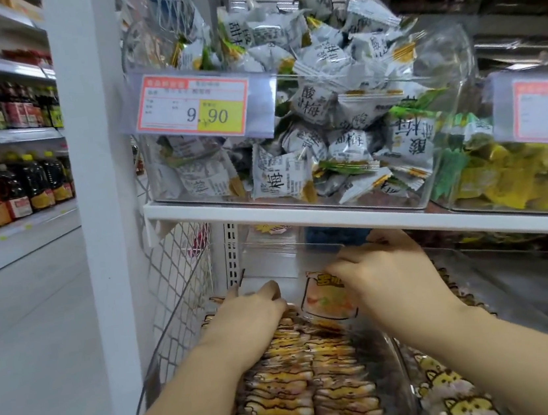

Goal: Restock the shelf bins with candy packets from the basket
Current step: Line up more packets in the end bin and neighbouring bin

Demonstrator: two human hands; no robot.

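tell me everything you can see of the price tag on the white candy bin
The price tag is a white card with a red border and header, a yellow patch at its lower right, reading 9.90; the small print is blurred. It sits in a clear plastic sleeve, slightly tilted, on the front of the clear bin, at its upper left.

price tag "9.90", packets "酸梅"

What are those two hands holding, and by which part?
The right hand grips an upright orange-printed packet by its top edge. The left hand rests on the row of packets; whether it grips one cannot be told.
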